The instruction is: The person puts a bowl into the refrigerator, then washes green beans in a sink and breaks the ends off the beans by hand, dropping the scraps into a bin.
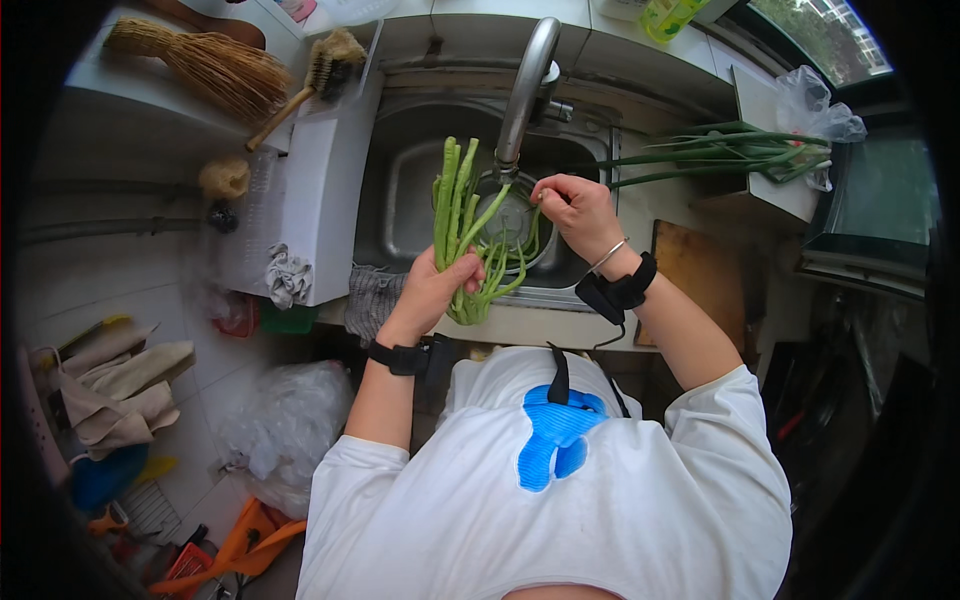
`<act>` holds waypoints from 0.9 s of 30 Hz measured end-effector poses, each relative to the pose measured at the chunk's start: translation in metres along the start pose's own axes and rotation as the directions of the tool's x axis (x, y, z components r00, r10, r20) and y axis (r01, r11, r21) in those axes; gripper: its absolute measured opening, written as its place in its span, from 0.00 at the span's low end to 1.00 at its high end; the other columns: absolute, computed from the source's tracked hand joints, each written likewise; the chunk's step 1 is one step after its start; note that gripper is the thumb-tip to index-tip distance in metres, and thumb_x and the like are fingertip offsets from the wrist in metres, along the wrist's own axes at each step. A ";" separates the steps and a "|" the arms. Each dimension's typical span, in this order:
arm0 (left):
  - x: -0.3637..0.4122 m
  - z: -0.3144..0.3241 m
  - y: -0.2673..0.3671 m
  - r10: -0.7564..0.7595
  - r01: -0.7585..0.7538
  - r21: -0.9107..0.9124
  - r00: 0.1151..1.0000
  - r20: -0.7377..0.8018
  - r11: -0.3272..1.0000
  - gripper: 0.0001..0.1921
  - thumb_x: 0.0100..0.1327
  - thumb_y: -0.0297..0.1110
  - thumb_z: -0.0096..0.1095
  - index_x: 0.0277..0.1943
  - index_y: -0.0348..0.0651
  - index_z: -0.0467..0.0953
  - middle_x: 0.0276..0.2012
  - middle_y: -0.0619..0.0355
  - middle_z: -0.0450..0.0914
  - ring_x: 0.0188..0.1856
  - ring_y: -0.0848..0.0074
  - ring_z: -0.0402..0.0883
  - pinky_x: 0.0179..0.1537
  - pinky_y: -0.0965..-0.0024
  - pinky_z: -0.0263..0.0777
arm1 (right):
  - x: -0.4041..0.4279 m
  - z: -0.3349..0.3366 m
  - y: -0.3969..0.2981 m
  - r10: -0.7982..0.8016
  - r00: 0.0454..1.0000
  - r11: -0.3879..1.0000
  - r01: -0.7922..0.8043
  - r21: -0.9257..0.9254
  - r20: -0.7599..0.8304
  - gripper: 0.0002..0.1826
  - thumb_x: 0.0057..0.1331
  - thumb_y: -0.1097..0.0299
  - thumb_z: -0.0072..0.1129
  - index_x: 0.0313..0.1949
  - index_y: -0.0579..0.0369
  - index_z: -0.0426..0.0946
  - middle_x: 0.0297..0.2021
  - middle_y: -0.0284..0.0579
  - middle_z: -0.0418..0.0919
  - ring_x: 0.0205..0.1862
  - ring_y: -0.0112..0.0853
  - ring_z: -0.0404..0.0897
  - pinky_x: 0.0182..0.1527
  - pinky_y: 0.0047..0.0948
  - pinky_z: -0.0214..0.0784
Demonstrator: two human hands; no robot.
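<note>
My left hand (450, 277) is wrapped around a bundle of long green beans (455, 202) over the front edge of the sink. Cut-looking ends stick up from the fist, while thinner ends curl back to the right. My right hand (577, 210) is raised right of the bundle, thumb and forefinger pinched on what looks like a bean tip (539, 196). Just behind the beans, the steel faucet (521, 97) points down over a round bowl (547, 244) in the stainless steel sink (409, 172). Beans and hands partly cover the bowl.
Scallions (735, 154) in a plastic bag lie on the right counter, near a wooden board (690, 281). To the left are a straw whisk (202, 67), a scrub brush (322, 75) and a white box (322, 195). A grey cloth (373, 296) hangs at the sink's front.
</note>
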State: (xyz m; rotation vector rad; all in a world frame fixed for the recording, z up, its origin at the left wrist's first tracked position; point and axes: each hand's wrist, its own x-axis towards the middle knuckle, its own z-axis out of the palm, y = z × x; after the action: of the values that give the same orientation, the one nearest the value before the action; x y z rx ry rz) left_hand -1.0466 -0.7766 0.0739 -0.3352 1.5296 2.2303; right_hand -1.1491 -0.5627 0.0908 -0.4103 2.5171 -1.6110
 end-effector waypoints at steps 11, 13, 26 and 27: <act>-0.023 -0.022 0.011 0.117 -0.118 -0.040 0.993 -0.023 0.992 0.10 0.64 0.32 0.59 0.44 0.38 0.70 0.32 0.55 0.77 0.33 0.75 0.72 0.40 0.72 0.67 | -0.003 0.065 0.034 0.154 0.936 0.914 -0.256 0.313 0.316 0.19 0.59 0.69 0.58 0.50 0.59 0.76 0.41 0.53 0.81 0.41 0.42 0.81 0.46 0.32 0.72; -0.027 -0.026 0.012 0.113 -0.115 -0.026 0.992 -0.052 0.993 0.11 0.64 0.33 0.60 0.45 0.38 0.70 0.32 0.56 0.76 0.33 0.76 0.72 0.39 0.72 0.67 | 0.005 0.073 0.013 0.013 0.962 1.000 -0.009 -0.018 0.271 0.22 0.58 0.70 0.58 0.54 0.57 0.73 0.42 0.52 0.80 0.43 0.42 0.80 0.46 0.34 0.72; -0.020 -0.027 0.010 0.106 -0.105 0.014 0.993 -0.048 0.994 0.10 0.65 0.32 0.60 0.43 0.35 0.73 0.32 0.59 0.78 0.32 0.80 0.75 0.37 0.77 0.69 | -0.017 0.058 -0.050 -0.566 0.778 0.716 0.628 -0.306 0.272 0.06 0.49 0.73 0.64 0.29 0.50 0.77 0.24 0.36 0.76 0.27 0.34 0.76 0.26 0.29 0.70; -0.020 -0.027 0.010 0.099 -0.099 0.004 0.994 -0.034 0.995 0.10 0.64 0.32 0.60 0.43 0.35 0.73 0.32 0.59 0.78 0.32 0.80 0.74 0.37 0.77 0.69 | -0.018 0.060 -0.051 -0.514 0.828 0.778 0.560 -0.285 0.224 0.06 0.50 0.73 0.64 0.28 0.52 0.78 0.23 0.37 0.77 0.26 0.32 0.77 0.26 0.28 0.70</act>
State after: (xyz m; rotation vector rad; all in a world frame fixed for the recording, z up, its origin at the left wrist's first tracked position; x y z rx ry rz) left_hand -1.0345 -0.8086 0.0803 -0.3044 1.5994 2.3094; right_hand -1.1091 -0.6298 0.1108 -1.3471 2.7204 -1.1999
